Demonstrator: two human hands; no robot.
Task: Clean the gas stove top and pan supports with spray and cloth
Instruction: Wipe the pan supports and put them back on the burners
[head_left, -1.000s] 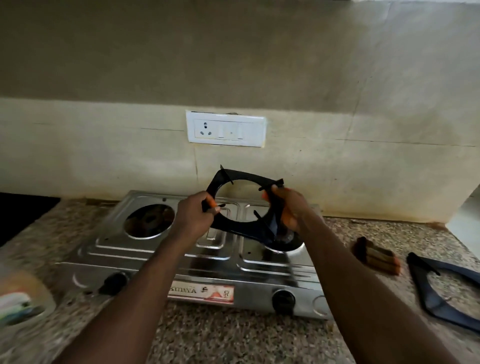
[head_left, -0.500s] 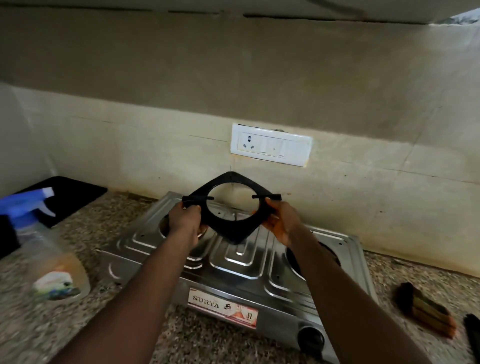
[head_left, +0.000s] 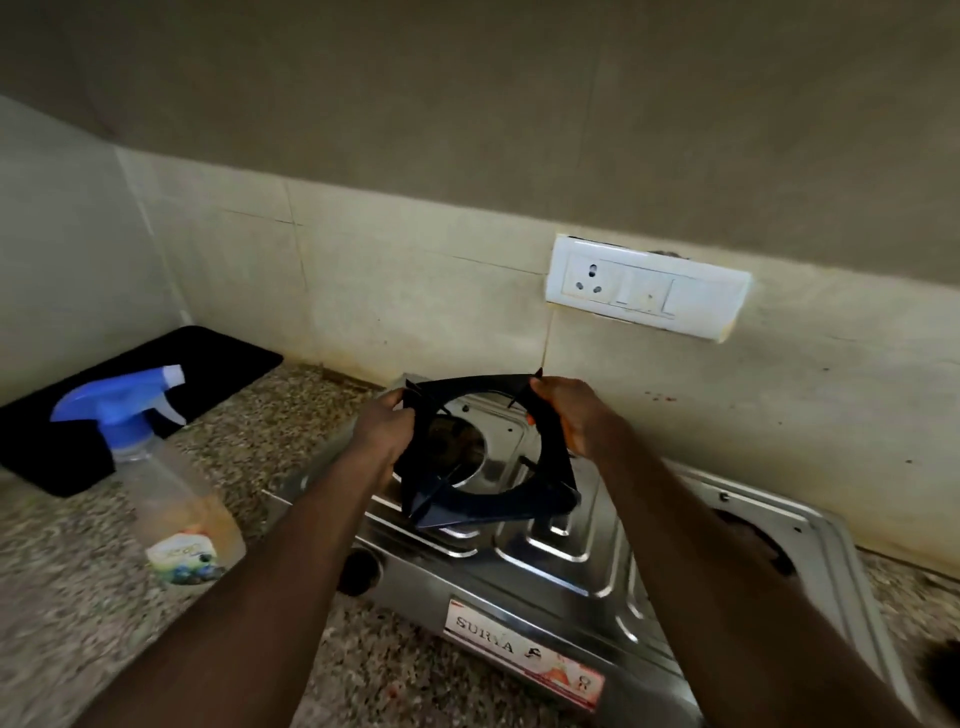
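**Pan support held in both hands above the left burner**

The black pan support is a square frame with a round opening. It is tilted, its far edge raised toward the wall and its near edge dipping toward the stove top, prongs pointing inward. The left hand grips its left side and the right hand grips its far right corner, both clenched on the frame. It hangs over the left burner well of the stainless steel gas stove, which sits on a speckled granite counter against a beige tiled wall.

A clear spray bottle with a blue trigger head stands left of the stove, blurred. Behind it lies a black mat. A white socket and switch plate is on the wall above the stove.
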